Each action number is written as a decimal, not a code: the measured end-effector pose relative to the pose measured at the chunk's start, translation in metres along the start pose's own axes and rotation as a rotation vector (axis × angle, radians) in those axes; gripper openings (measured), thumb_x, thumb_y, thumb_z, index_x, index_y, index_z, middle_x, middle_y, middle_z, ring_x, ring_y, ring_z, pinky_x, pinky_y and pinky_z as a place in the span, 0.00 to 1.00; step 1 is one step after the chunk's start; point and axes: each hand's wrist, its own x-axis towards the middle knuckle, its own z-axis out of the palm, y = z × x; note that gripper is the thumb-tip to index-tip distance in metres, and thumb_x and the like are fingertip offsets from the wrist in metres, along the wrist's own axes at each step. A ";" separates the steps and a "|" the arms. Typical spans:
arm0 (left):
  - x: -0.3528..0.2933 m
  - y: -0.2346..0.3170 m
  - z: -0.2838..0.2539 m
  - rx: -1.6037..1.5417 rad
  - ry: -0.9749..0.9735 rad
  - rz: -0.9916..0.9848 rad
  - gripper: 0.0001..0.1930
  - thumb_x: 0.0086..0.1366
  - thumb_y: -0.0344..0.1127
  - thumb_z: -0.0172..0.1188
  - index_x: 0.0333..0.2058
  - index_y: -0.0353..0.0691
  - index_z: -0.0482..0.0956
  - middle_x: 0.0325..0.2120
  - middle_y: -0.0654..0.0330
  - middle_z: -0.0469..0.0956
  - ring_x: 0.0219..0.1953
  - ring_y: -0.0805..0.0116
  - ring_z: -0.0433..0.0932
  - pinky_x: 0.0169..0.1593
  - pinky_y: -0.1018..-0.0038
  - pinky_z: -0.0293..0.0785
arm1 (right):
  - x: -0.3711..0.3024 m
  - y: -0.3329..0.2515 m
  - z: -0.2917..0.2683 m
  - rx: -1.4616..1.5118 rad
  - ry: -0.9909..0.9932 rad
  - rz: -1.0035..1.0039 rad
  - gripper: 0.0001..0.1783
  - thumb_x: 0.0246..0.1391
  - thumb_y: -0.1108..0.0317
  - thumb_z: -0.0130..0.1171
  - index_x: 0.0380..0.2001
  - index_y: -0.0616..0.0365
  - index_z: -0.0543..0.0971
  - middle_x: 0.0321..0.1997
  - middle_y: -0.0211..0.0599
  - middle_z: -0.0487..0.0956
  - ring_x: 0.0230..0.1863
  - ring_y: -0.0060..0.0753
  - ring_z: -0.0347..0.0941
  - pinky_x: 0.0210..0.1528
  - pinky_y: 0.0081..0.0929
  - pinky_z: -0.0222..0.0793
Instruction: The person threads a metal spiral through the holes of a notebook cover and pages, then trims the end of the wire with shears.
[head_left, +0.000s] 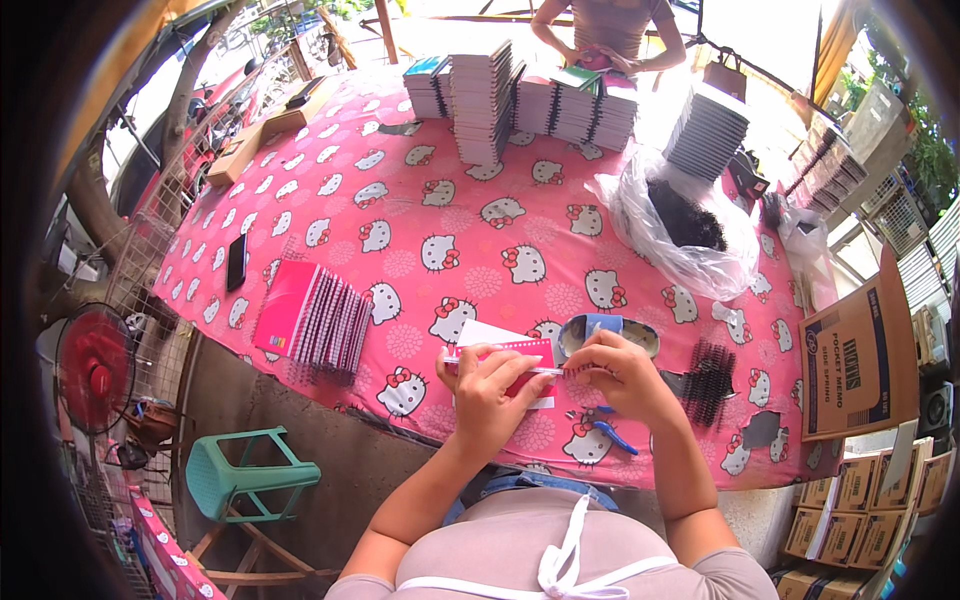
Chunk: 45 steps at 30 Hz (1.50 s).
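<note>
My left hand (492,385) is closed on a small pink notebook (527,350), its fingers across the cover and its thumb along the near edge. At the right end of that edge, the fingers of my right hand (618,372) are pinched together. What they hold is too small to make out. A white sheet or card (482,333) lies under the notebook's far side. Just beyond my right hand sits a blue denim item (607,326) with two rounded, patterned ends. Blue-handled pliers (616,437) lie on the table near my right wrist.
Black spiral coils (708,383) lie on the pink tablecloth (420,260) at right; more fill a plastic bag (690,220). Pink notebooks (312,322) and a phone (237,262) are at left. Tall notebook stacks (482,105) stand far off, near another person (610,35). An open carton (860,350) is at right.
</note>
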 end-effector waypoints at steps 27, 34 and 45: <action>-0.009 -0.011 -0.001 0.046 -0.020 0.022 0.12 0.46 0.37 0.71 0.34 0.51 0.84 0.31 0.72 0.81 0.40 0.72 0.73 0.54 0.63 0.50 | -0.003 -0.027 0.036 -0.465 0.101 -0.093 0.08 0.52 0.66 0.62 0.33 0.58 0.77 0.30 0.42 0.76 0.34 0.46 0.75 0.33 0.36 0.73; -0.007 -0.016 -0.008 0.015 -0.047 0.054 0.14 0.45 0.37 0.72 0.33 0.49 0.84 0.32 0.68 0.80 0.41 0.69 0.73 0.54 0.63 0.54 | -0.023 0.107 -0.030 -0.815 0.040 0.169 0.31 0.44 0.58 0.67 0.51 0.58 0.70 0.45 0.51 0.77 0.48 0.50 0.73 0.46 0.42 0.72; 0.009 -0.018 -0.001 -0.042 -0.090 0.100 0.20 0.42 0.36 0.74 0.37 0.45 0.83 0.31 0.65 0.81 0.40 0.67 0.75 0.49 0.66 0.59 | 0.024 0.074 -0.021 -0.123 -0.009 -0.012 0.18 0.36 0.75 0.70 0.36 0.61 0.80 0.28 0.27 0.79 0.28 0.19 0.73 0.31 0.21 0.71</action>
